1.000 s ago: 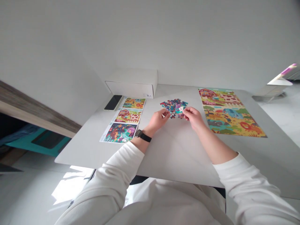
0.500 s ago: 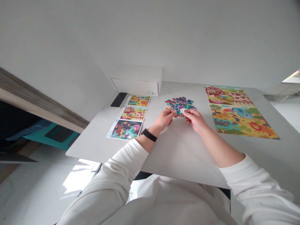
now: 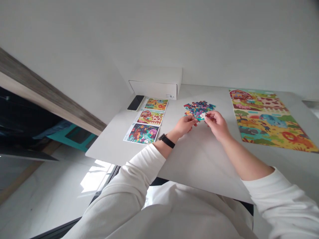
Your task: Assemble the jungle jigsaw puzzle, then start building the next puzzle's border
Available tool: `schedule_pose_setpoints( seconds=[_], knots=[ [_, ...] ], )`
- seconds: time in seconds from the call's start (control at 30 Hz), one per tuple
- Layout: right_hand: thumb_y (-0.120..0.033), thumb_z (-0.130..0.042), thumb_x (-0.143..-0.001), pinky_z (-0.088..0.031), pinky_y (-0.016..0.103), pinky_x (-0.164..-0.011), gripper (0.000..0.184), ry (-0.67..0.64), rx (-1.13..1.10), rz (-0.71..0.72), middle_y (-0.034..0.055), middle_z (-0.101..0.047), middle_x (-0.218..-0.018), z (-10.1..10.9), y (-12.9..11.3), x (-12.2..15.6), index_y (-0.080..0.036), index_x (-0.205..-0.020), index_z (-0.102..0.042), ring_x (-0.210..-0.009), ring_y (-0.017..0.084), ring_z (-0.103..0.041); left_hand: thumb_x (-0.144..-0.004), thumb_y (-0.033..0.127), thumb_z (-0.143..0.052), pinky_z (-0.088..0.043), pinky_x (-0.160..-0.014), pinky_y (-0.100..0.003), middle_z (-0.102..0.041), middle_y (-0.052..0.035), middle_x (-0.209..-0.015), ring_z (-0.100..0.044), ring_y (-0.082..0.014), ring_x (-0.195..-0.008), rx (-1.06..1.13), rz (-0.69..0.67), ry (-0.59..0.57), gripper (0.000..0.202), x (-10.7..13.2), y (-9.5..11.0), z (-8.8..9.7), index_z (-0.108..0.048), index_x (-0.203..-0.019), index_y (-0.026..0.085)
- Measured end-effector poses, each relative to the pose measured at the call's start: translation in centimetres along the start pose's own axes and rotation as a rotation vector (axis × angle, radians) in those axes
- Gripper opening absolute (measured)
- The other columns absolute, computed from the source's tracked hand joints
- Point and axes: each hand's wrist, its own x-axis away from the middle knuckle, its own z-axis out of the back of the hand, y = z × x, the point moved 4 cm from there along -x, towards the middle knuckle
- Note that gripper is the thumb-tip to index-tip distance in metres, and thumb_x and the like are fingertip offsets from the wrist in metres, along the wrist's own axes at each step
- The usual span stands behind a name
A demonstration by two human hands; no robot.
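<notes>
Between my hands is a teal and white jigsaw puzzle piece (image 3: 201, 117); whether it is one piece or two joined ones I cannot tell. My left hand (image 3: 186, 124), with a black band on the wrist, pinches its left side. Thumb and fingers of my right hand (image 3: 217, 124) are closed on its right side. Just beyond the fingers lies a heap of loose puzzle pieces (image 3: 199, 107), mostly purple, blue and teal. The hands hide the near part of the heap.
Left on the white table (image 3: 199, 156) lies a sheet with three small pictures (image 3: 143, 132), near a phone (image 3: 136, 103). A white box (image 3: 156, 88) stands behind, against the wall. At right are farm and safari pictures (image 3: 269, 119), laid flat together.
The view has swung, so the table things appear farther right. My right hand has risen slightly and tilted the held piece. Both hands stay pinched at the heap's near edge.
</notes>
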Motion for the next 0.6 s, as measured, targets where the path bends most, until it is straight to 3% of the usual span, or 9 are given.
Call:
schedule_pose_setpoints(
  seconds=[0.1,0.23,0.43,0.6],
  knots=[
    [-0.049,-0.085,-0.085,-0.063,0.045,-0.09,0.051,-0.041,0.194,0.288,0.0118,-0.07,-0.139,0.0,-1.4,0.3,-0.028,-0.128,-0.066,-0.114,0.03,-0.072,-0.099,0.026,-0.068,-0.029,-0.044,-0.021,-0.065,0.0022,-0.07,-0.043,-0.0047,-0.045,-0.001,0.019,0.01,0.024,0.1,0.1,0.0,-0.061,-0.077,0.017],
    [-0.031,-0.082,-0.088,-0.056,0.056,-0.113,0.04,-0.099,0.416,0.561,0.0129,-0.07,-0.143,-0.2,-3.0,0.9,-0.029,-0.125,-0.068,-0.137,0.036,-0.064,-0.098,0.025,-0.068,-0.03,-0.045,-0.021,-0.062,0.0035,-0.065,-0.042,-0.0047,-0.044,0.004,0.05,0.004,0.025,0.2,0.5,0.1,-0.06,-0.076,0.017],
    [-0.023,-0.076,-0.092,-0.055,0.053,-0.112,0.029,-0.095,0.526,0.578,0.0116,-0.074,-0.131,0.0,-3.6,0.9,-0.028,-0.12,-0.07,-0.129,0.034,-0.067,-0.093,0.026,-0.071,-0.029,-0.044,-0.021,-0.06,0.0039,-0.062,-0.042,-0.0056,-0.044,-0.032,0.056,-0.024,0.023,0.2,0.6,0.0,-0.06,-0.075,0.018],
    [-0.024,-0.077,-0.093,-0.055,0.049,-0.111,0.024,-0.107,0.561,0.496,0.0109,-0.076,-0.127,0.3,-3.6,0.9,-0.027,-0.117,-0.073,-0.125,0.032,-0.069,-0.09,0.031,-0.072,-0.03,-0.043,-0.021,-0.059,0.0038,-0.063,-0.043,-0.006,-0.045,-0.068,0.048,-0.045,0.021,0.0,0.1,0.1,-0.062,-0.078,0.018]
  ],
)
